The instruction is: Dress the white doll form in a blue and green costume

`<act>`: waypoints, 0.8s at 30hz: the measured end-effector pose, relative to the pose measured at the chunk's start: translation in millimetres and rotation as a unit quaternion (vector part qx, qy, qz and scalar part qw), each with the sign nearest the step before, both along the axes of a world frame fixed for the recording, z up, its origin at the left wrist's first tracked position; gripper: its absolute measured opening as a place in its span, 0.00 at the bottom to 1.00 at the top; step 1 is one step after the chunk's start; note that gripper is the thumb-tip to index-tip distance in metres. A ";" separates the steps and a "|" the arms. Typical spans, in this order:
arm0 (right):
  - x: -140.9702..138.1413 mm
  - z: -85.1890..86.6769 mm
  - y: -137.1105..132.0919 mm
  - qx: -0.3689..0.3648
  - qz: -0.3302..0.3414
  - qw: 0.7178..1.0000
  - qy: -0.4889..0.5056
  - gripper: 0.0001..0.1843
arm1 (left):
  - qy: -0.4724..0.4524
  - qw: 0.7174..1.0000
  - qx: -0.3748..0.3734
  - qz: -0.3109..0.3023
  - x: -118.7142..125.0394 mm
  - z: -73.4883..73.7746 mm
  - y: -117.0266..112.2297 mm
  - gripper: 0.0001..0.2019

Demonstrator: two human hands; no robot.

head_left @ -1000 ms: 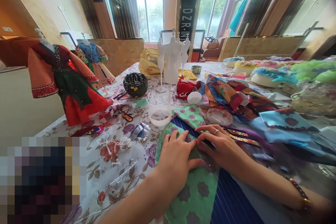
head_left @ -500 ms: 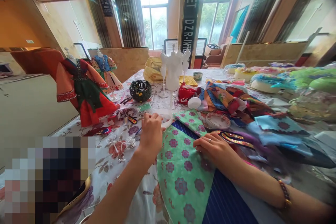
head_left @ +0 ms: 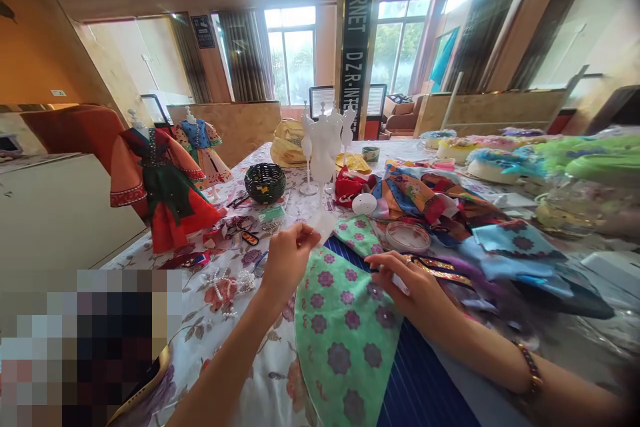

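Green fabric with purple flower prints [head_left: 340,320] lies in front of me, partly over a navy pinstriped cloth [head_left: 425,380]. My left hand [head_left: 291,257] is closed, its thumb and fingertips pinching the edge of a whitish, translucent round piece [head_left: 325,223] just beyond the fabric's top. I cannot tell whether that piece is the foot of the white mannequin [head_left: 323,147] behind it. My right hand [head_left: 405,283] is open over the right side of the green fabric, fingers bent and slightly apart. Its fingertips are near the strip where the navy cloth shows between green parts.
A black woven basket [head_left: 265,183], pearl strings [head_left: 237,287] and a dressed doll form [head_left: 160,180] are on the left. To the right are a tape roll [head_left: 407,237], sequinned trim [head_left: 440,270] and piled colourful cloth [head_left: 425,197]. Feathered hats [head_left: 500,163] line the far right.
The round piece has tilted and looks narrower, with my left fingertips now pinching its edge. My right hand has lifted slightly, its fingers more spread. The whole view has tipped upward a little.
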State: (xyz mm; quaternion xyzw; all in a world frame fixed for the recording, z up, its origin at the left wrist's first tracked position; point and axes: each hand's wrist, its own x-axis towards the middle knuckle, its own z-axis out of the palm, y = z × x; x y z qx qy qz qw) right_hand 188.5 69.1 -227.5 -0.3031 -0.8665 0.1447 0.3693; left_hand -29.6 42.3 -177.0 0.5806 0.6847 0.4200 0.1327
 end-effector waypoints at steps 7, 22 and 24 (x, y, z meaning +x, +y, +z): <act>2.8 3.8 -2.8 0.008 -0.056 0.995 0.084 0.15 | -0.237 0.952 -0.024 -0.190 25.9 -5.1 -7.1 0.10; 3.6 3.5 -0.7 0.140 -0.051 0.975 0.163 0.04 | -0.249 0.936 -0.059 -0.244 49.6 -29.3 -11.4 0.14; 3.4 3.4 -2.7 0.176 -0.039 0.972 0.149 0.05 | -0.286 0.928 -0.050 -0.235 49.7 -28.5 -10.6 0.16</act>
